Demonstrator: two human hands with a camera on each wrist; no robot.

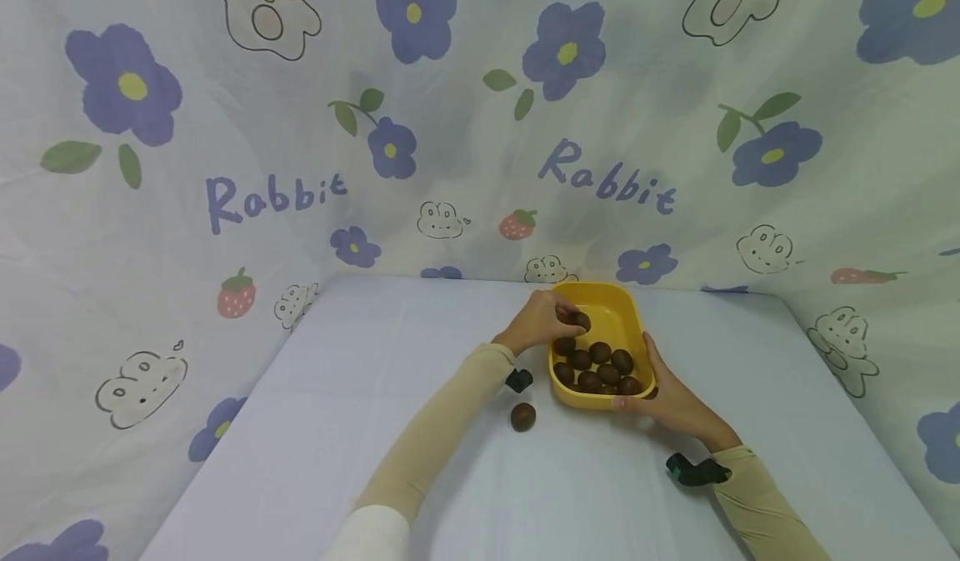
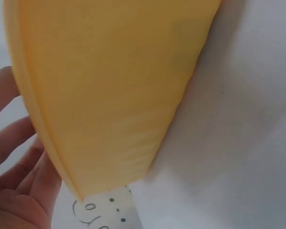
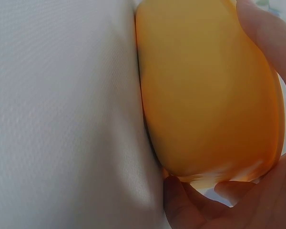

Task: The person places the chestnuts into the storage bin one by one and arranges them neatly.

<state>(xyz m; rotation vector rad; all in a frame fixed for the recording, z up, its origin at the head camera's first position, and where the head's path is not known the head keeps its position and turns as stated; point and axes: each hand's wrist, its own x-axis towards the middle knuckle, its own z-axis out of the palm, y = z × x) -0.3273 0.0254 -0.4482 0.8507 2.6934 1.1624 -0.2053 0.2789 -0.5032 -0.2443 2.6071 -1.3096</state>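
A yellow tray (image 1: 613,325) stands on the table, its near half filled with several dark brown, smooth, slightly egg-shaped balls (image 1: 600,353). My left hand (image 1: 542,321) reaches over the tray's left rim and pinches one brown ball (image 1: 581,322) between thumb and fingers, above the others. With thumb at the near rim and fingers along the right side, my right hand (image 1: 677,401) grips the tray's near right corner. The left wrist view shows the tray's outer wall (image 2: 109,95) beside the hand (image 2: 21,176); the held ball is hidden there. In the right wrist view, fingers (image 3: 181,205) wrap the tray's end.
A single brown ball (image 1: 522,417) lies on the white tabletop (image 1: 450,478), in front of the tray's left side. Dark wrist camera mounts (image 1: 697,470) sit at both wrists. Behind the table hangs a printed curtain (image 1: 465,144) with flowers and rabbits.
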